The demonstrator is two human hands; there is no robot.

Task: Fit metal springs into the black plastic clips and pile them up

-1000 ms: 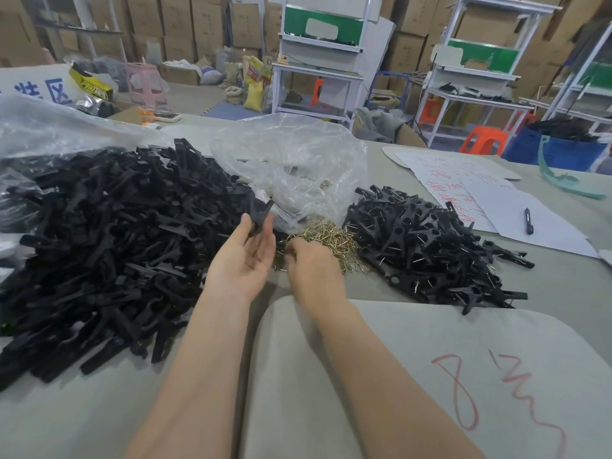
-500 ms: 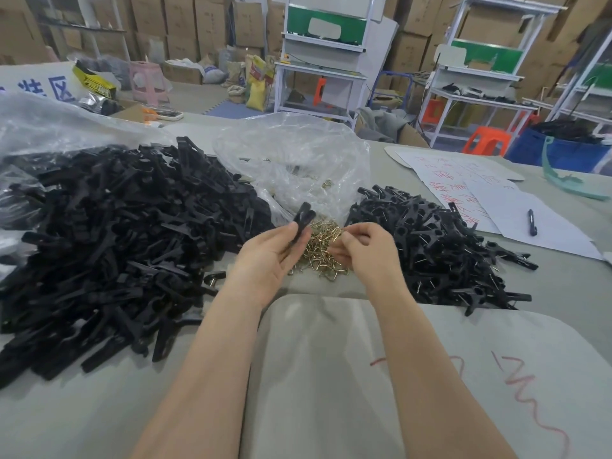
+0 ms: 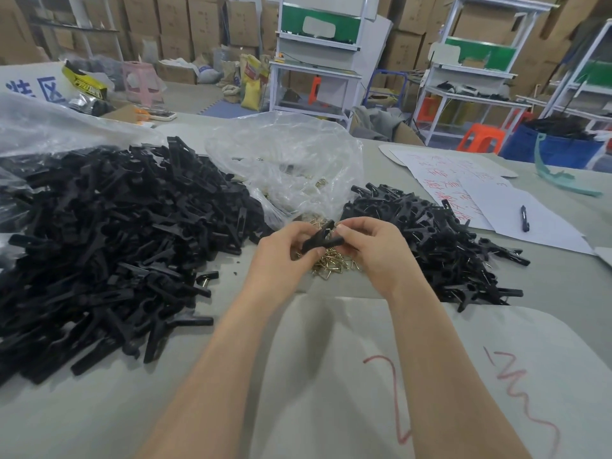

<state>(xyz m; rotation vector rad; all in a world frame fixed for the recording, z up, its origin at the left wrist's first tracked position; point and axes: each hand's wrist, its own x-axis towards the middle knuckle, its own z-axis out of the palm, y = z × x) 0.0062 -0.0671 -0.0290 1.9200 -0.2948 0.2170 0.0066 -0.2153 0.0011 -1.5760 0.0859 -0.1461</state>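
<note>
Closest to you, a pale sheet [image 3: 331, 376] with red scribbles lies on the grey counter [image 3: 99, 409]. Your two bare arms reach out over it.

Your left hand [image 3: 281, 256] and your right hand [image 3: 374, 253] meet in the middle, just past the sheet. Both hold one black clip [image 3: 319, 238] up off the counter. The left grip is curled round the clip's near end. The right grip pinches its other end with thumb and fingers. You cannot tell if a spring sits in the clip.

Right under your hands lies a small heap of gold springs [image 3: 334, 266].

To the left is a big pile of black clip parts [image 3: 99, 243]. It spreads far along the counter. To the right is a smaller pile of black clips [image 3: 440, 240], with bits of metal showing in them.

Behind the springs, between the two piles, sits a crumpled clear bag [image 3: 288, 167]. A few more springs show inside it.

Farther right, white papers [image 3: 463, 193] with red writing lie flat, and a dark pen [image 3: 524, 218] rests on one. A green strip [image 3: 549, 173] lies past them.

Far off, beyond the counter, stand white shelves [image 3: 318, 51], an orange stool [image 3: 483, 137], a blue tub [image 3: 556, 150] and stacks of brown boxes [image 3: 198, 21].
</note>
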